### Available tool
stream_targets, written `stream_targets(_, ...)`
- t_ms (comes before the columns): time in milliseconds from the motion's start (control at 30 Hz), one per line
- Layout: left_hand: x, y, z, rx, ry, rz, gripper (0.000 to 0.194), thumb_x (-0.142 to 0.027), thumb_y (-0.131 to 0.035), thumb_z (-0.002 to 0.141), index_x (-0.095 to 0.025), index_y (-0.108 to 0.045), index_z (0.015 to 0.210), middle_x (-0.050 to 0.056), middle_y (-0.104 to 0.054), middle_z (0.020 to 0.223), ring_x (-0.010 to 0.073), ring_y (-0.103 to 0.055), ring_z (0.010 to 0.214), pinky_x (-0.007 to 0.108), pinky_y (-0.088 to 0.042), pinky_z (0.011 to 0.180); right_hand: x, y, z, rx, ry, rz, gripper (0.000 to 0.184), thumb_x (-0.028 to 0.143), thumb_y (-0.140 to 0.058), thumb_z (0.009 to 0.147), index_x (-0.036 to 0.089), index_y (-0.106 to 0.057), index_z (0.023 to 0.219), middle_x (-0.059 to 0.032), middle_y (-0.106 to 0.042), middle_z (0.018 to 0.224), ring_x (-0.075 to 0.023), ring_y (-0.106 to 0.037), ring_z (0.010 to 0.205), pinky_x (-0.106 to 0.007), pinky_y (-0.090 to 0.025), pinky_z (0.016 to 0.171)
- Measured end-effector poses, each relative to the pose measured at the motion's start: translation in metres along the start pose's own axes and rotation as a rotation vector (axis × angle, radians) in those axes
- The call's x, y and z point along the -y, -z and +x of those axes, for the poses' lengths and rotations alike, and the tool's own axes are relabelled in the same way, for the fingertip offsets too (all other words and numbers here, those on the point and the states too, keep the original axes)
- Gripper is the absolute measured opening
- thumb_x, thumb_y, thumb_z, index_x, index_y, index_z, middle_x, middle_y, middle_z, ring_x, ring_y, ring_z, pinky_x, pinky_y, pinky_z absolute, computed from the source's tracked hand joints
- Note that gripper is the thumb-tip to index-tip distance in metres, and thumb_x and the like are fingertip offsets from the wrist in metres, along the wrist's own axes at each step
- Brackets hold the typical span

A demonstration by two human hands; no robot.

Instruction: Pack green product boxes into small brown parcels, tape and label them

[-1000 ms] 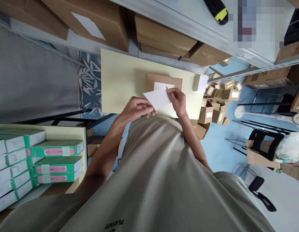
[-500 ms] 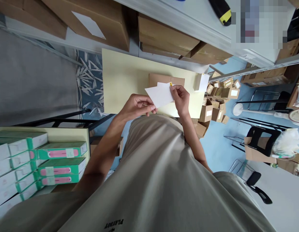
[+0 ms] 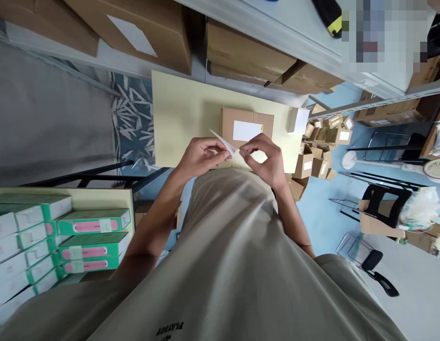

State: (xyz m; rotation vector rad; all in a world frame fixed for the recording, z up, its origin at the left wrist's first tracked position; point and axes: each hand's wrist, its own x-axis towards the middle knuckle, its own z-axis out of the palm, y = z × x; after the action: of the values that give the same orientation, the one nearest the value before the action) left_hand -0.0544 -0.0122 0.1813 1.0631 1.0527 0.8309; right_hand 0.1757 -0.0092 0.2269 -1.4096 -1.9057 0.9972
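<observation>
A small white sheet of paper (image 3: pixel 223 140), seen almost edge-on, is pinched between the thumb and fingers of my left hand (image 3: pixel 206 154). Beside its lower right corner, my right hand (image 3: pixel 264 156) has thumb and fingertips pressed together. Whether those fingertips grip the corner or something tiny is too small to tell. Just beyond both hands lies a closed brown cardboard box (image 3: pixel 229 118), with a white label (image 3: pixel 246 131) bearing a yellow mark on its top. The box rests on a pale yellow tabletop (image 3: pixel 184 113).
A stack of white labels (image 3: pixel 298 120) stands at the table's right end. Large cartons (image 3: pixel 248 52) line the shelf behind. Green and white boxes (image 3: pixel 90 227) are stacked at left. Small labelled cartons (image 3: pixel 323 142) cover the floor at right, near black chairs (image 3: pixel 385 206).
The label with the yellow mark, held up by my right hand before, now shows on the box. My right hand has moved down towards my left, and the paper in my left hand has turned edge-on.
</observation>
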Motion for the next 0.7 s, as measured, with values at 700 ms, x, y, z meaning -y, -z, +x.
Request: stream_targets(700, 0.002, 0.044, -0.003, -0.006, -0.097, 0.358, 0.023, -0.040, -0.076, 0.086, -0.018, -0.081, 0.084, 0.005, -0.083, 0.084, 0.0190, -0.076, 0.077, 0.025, -0.061, 0.070, 0.015, -0.040, -0.007, 0.025, 0.033, -0.057, 0.008, 0.032, -0.077, 0.105, 0.025, -0.080, 0.109, -0.0056, -0.073, 0.105, -0.0221, -0.073, 0.093, -0.040, -0.063, 0.090)
